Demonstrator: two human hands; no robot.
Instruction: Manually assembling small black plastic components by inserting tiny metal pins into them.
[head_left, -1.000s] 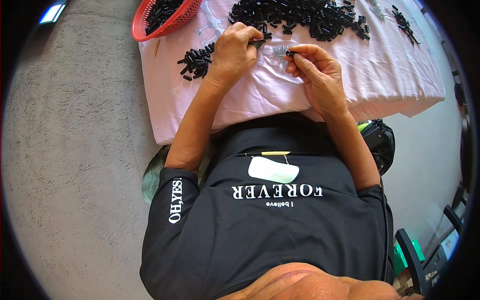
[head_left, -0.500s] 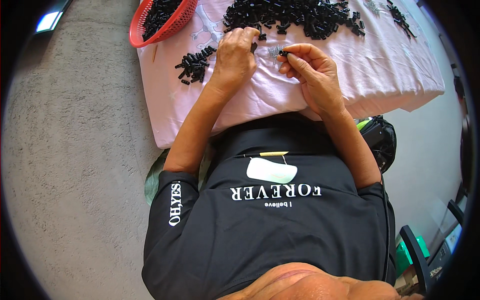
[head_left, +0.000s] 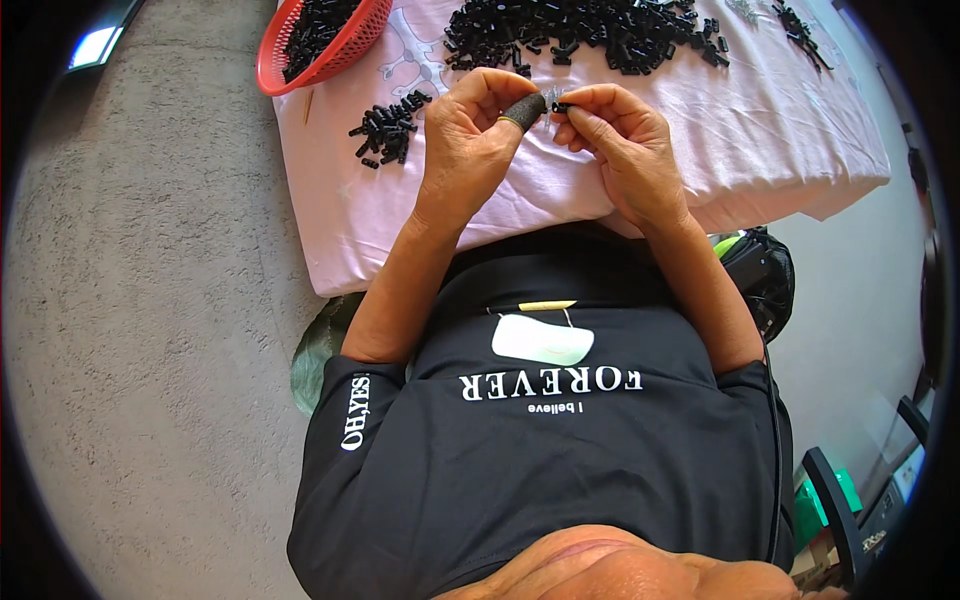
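Observation:
My right hand (head_left: 632, 140) pinches a small black cylindrical piece (head_left: 561, 107) between thumb and forefinger. Facing it, my left hand (head_left: 468, 140) is closed in a pinch, its thumb covered by a black finger cot (head_left: 525, 111). Whatever sits between the left fingertips is hidden or too small to make out. The two sets of fingertips nearly meet. Behind them, partly covered, lie thin silvery pins (head_left: 552, 95) on the pink cloth. A small heap of black pieces (head_left: 387, 130) lies left of my left hand.
A large pile of black pieces (head_left: 610, 35) spreads across the far side of the pink cloth-covered table (head_left: 770, 150). At the far left stands a red plastic basket (head_left: 335, 62) of black parts. Longer black pieces (head_left: 800, 38) lie far right. A thin wooden stick (head_left: 308, 106) rests below the basket.
My left hand has come from the edge of the large pile toward me and right, turning so its covered thumb shows beside the right fingertips. The right hand stays nearly still, holding the black piece.

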